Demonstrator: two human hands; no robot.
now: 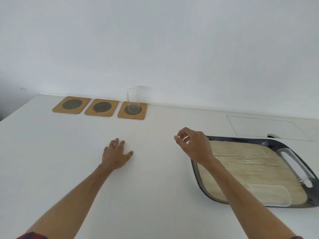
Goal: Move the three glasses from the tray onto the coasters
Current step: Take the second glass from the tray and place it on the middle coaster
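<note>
Three wooden coasters with dark mesh centres lie in a row at the back of the white table: left coaster [71,104], middle coaster [101,107], right coaster [132,110]. A clear glass [132,100] stands upright on the right coaster. The dark-rimmed tray [198,180] with a pale wood-grain floor sits at the right. A clear glass [271,195] appears to lie on its side in the tray's near part. My left hand [116,155] rests flat on the table, fingers spread. My right hand [194,146] hovers over the tray's far left corner, fingers loosely curled and holding nothing.
A white wall rises right behind the coasters. A thin rectangular outline [262,126] is set into the tabletop behind the tray. The tray has a long handle slot [293,166] on its right side. The table's left edge [17,109] runs diagonally at far left.
</note>
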